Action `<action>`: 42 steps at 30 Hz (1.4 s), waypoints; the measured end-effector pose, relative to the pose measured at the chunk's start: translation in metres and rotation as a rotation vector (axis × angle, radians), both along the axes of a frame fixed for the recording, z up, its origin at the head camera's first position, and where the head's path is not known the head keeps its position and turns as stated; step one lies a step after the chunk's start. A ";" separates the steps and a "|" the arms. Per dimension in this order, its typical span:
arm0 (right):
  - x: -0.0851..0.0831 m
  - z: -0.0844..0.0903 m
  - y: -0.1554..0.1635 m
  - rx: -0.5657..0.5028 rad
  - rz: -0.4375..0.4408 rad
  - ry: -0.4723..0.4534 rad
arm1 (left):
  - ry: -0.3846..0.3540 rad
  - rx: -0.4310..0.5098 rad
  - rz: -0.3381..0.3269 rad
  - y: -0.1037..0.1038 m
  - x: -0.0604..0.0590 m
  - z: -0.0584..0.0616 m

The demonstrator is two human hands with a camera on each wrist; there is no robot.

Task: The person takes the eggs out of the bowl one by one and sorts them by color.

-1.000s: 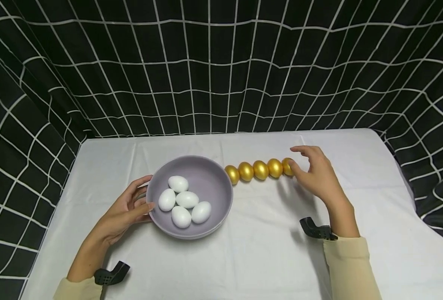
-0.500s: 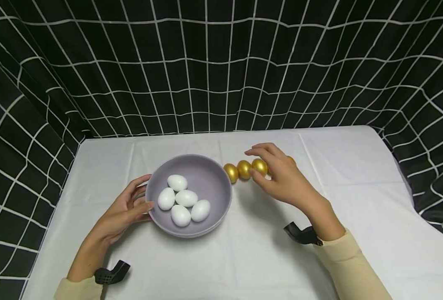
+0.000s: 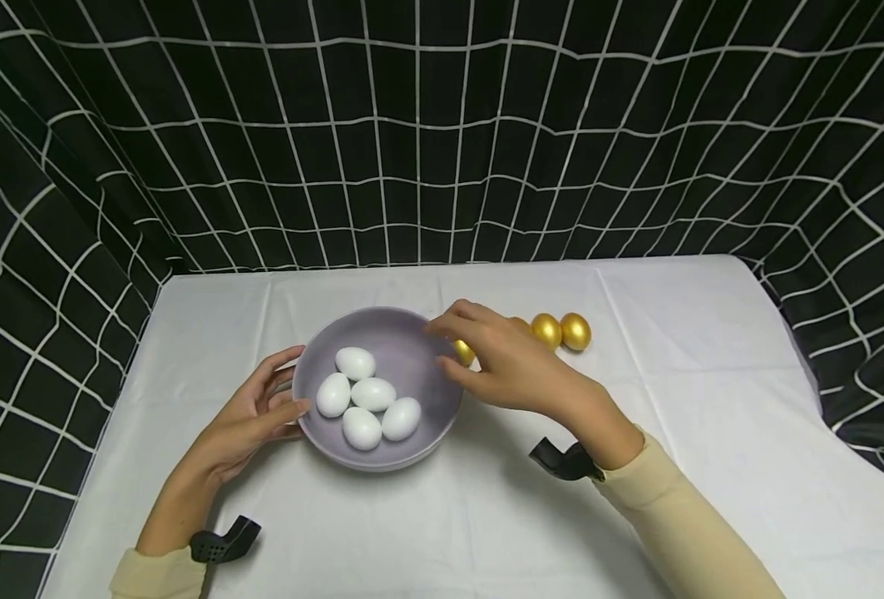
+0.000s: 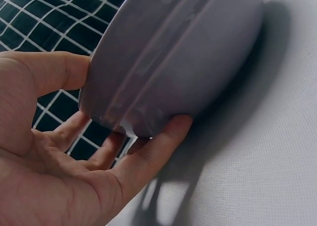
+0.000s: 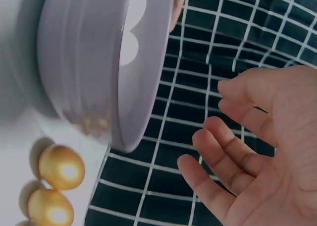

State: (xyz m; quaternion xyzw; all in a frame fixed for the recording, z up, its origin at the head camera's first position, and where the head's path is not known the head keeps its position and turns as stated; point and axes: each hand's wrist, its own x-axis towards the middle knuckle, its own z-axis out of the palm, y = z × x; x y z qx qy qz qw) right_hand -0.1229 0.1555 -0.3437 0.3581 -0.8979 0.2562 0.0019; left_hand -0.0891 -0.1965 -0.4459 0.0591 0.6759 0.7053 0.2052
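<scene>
A round mauve bowl [image 3: 404, 341] stands on the white cloth with several white eggs [image 3: 372, 394] inside, mostly on its left side. My left hand [image 3: 243, 424] grips the bowl's left edge, thumb over the rim. In the left wrist view its fingers [image 4: 148, 161] lie against the outer wall. My right hand [image 3: 512, 362] hovers near the bowl's right rim, fingers loosely bent and holding nothing. Golden eggs [image 3: 575, 331] lie in a row right of the bowl; the hand hides part of that row. The right wrist view shows two golden eggs [image 5: 62, 167] beside the bowl.
White cloth [image 3: 382, 532] covers the table. Black curtains [image 3: 442, 150] with a white grid stand behind it and at both sides. A black wrist mount [image 3: 224, 541] is on the left wrist, another mount [image 3: 564, 460] on the right.
My right hand has swept left along the golden row, from its far right end to the bowl's right rim, staying empty. The left hand, bowl and eggs keep their places.
</scene>
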 end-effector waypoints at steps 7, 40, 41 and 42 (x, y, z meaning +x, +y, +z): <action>-0.005 0.000 -0.023 0.085 0.128 -0.052 | 0.000 -0.001 0.002 0.000 0.001 -0.001; -0.010 -0.022 -0.081 0.564 0.395 -0.290 | 0.003 0.026 0.001 -0.002 0.001 0.000; -0.010 -0.022 -0.081 0.568 0.390 -0.297 | 0.002 0.026 0.001 -0.002 0.001 -0.001; -0.010 -0.022 -0.081 0.572 0.386 -0.303 | 0.002 0.024 0.001 -0.002 0.001 -0.001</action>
